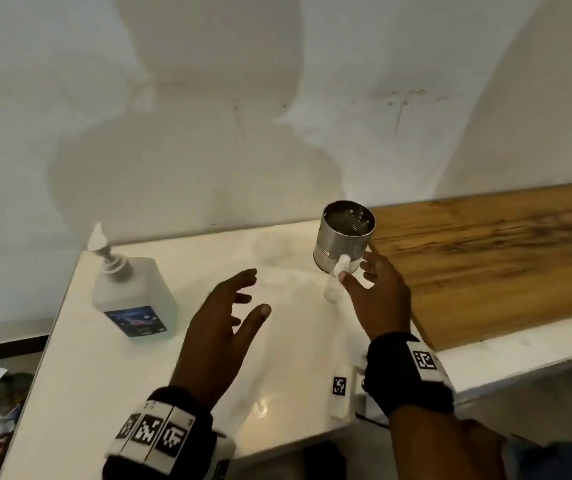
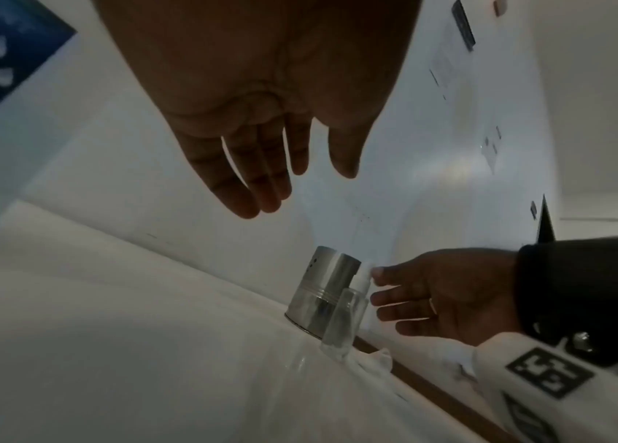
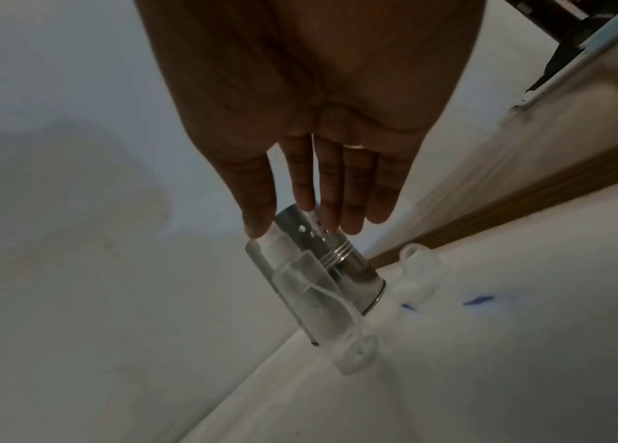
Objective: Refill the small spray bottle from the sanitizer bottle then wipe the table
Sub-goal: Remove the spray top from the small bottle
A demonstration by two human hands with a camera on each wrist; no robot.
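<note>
The small clear spray bottle [image 1: 332, 289] with a white cap stands upright on the white table [image 1: 104, 393], right against a steel perforated cup [image 1: 343, 244]. My right hand [image 1: 355, 270] reaches it with straight fingers. The thumb tip touches the cap and nothing is gripped. The right wrist view shows the spray bottle [image 3: 322, 311] with its dip tube, in front of the cup [image 3: 337, 248]. The sanitizer bottle [image 1: 135, 296], clear with a pump and a blue label, stands at the left. My left hand [image 1: 257, 291] hovers open between the two bottles, holding nothing.
A wooden board [image 1: 502, 265] adjoins the table on the right, just behind the cup. A small clear plastic piece [image 3: 417, 269] lies beside the cup's base, near blue marks [image 3: 479, 299]. A white tagged block [image 1: 340, 393] sits near the front edge. The wall is close behind.
</note>
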